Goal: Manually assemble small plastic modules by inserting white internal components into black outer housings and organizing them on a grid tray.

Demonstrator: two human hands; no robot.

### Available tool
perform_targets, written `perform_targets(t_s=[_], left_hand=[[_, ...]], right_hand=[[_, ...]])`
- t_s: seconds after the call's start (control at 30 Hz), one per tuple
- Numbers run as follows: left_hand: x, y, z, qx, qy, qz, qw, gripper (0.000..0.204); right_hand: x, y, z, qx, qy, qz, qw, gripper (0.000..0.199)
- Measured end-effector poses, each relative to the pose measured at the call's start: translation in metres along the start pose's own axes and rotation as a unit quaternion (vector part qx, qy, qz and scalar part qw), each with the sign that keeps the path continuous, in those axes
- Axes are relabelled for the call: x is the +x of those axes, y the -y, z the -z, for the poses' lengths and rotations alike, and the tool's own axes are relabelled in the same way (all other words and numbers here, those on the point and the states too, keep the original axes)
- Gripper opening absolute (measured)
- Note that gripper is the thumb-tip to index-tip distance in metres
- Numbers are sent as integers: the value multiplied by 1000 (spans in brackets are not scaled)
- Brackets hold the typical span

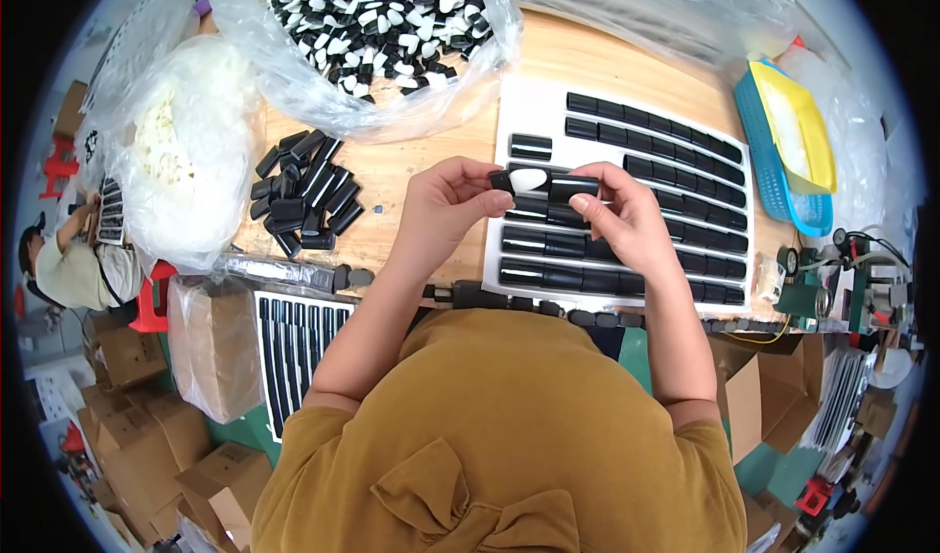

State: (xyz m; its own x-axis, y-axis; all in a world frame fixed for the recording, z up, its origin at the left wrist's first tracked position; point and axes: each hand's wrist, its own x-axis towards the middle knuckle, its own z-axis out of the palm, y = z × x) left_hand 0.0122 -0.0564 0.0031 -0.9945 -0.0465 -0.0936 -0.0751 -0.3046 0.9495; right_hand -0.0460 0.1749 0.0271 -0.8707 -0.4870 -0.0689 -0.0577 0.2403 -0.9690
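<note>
Fitting a white-tipped piece into a black tube over the wooden table.

From the big clear bag of black-and-white tips down to the white tray of finished black tubes and the loose pile of black caps: the left hand pinches the white-tipped piece, and the right hand grips the black tube just above the tray. Judging by this, keeping both parts in line and pressing straight should seat them cleanly.

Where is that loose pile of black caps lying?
The black caps lie on the wooden table, left of the left hand and below the big clear bag.
</note>
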Motion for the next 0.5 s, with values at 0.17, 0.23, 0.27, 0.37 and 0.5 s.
perform_targets(t_s=[0.17,0.23,0.27,0.37,0.5], left_hand=[[-4,-3,-3,13,30,16,999,23],[-6,-1,-5,5,46,19,999,23],[-7,-1,-6,-3,61,22,998,23],[-7,0,-7,-7,68,27,997,23],[-8,-6,-8,-17,74,40,996,24]], right_hand=[[1,3,-3,-34,16,29,999,23],[0,6,-7,-65,47,37,996,22],[-1,7,-10,-65,47,37,996,22],[-4,9,-13,-68,54,19,996,22],[-7,12,-15,-57,56,15,997,22]])
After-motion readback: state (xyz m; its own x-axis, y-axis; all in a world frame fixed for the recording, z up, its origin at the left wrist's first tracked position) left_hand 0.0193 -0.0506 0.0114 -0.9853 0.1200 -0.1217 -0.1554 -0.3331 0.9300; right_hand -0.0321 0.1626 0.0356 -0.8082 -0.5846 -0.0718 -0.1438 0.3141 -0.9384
